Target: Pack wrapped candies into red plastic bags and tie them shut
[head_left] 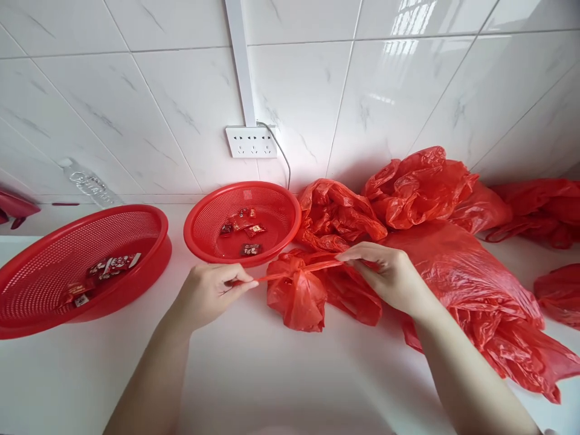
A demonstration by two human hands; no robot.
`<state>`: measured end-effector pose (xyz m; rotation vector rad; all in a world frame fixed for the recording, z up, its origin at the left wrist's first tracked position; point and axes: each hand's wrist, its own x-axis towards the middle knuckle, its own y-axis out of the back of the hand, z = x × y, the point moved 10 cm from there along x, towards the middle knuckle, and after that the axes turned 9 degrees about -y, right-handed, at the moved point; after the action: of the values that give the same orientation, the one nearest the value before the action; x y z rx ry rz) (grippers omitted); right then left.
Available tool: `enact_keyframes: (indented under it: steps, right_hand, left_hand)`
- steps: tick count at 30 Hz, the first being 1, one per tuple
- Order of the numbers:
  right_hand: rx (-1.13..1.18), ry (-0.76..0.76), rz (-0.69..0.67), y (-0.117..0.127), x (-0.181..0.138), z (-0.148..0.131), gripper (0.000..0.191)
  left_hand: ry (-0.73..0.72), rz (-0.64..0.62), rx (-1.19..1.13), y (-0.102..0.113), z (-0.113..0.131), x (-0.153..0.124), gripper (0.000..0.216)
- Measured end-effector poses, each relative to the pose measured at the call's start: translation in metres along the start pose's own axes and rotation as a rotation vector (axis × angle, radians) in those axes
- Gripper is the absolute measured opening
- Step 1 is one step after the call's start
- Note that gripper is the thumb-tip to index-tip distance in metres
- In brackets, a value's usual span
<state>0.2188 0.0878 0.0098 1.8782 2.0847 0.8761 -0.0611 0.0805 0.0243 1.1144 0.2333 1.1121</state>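
White tabletop [281, 386], my left hand [207, 293] and right hand [392, 275] each pinching a stretched end of the small red bag [301, 302], resting there near the mesh basket [277, 217], marbled tile wall [299, 84] beyond, bag's contents hidden, second basket [131, 226] cut off at left.

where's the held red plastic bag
In the head view, the red plastic bag sits centrally between left hand and right hand, in front of the right colander.

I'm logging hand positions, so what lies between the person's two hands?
A small red plastic bag, its twisted ends stretched from the left hand to the right hand, as the head view shows.
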Motion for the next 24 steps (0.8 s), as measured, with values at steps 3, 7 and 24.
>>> enact_keyframes:
  steps: [3, 7, 24]
  right_hand:
    - [-0.139, -0.147, 0.032, 0.01, -0.012, 0.041, 0.022]
    - [-0.409, -0.194, -0.056, -0.002, -0.016, 0.059, 0.026]
    - [-0.383, 0.129, -0.436, -0.074, -0.063, -0.028, 0.025]
  left_hand:
    - [0.207, -0.144, -0.125, -0.023, -0.04, -0.026, 0.03]
    - [0.347, -0.271, -0.194, -0.05, -0.065, -0.047, 0.03]
    - [0.182, -0.08, -0.036, -0.034, -0.033, -0.017, 0.021]
